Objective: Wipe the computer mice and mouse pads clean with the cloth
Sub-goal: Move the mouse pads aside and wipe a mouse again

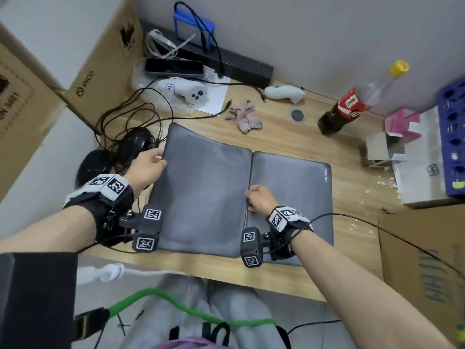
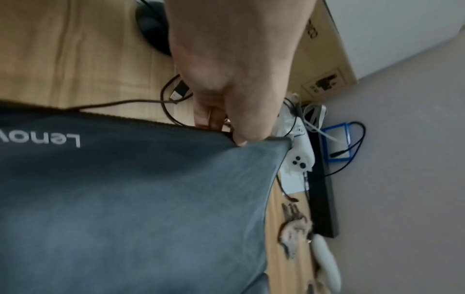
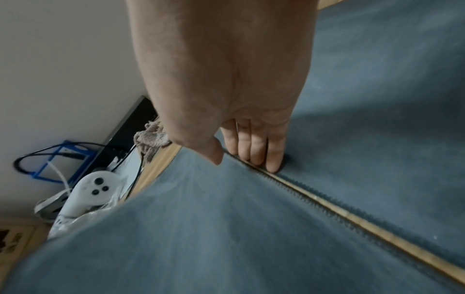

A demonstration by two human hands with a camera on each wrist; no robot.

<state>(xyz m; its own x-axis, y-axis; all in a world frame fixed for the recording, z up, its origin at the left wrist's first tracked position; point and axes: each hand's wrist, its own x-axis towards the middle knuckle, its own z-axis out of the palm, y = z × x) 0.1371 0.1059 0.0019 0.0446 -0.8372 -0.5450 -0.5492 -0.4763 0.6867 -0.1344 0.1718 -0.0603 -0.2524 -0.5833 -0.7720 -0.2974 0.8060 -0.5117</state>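
Note:
Two grey mouse pads lie side by side on the wooden desk. My left hand pinches the left edge of the left pad, thumb on top and fingers beneath, as the left wrist view shows at the left hand and the left pad. My right hand grips that pad's right edge at the seam with the Lenovo pad. Two black mice sit left of the pads. A crumpled pinkish cloth lies behind them, held by neither hand.
Tangled black cables run around the mice. White controllers, a cola bottle and a blue rack stand along the back and right. Cardboard boxes flank the desk.

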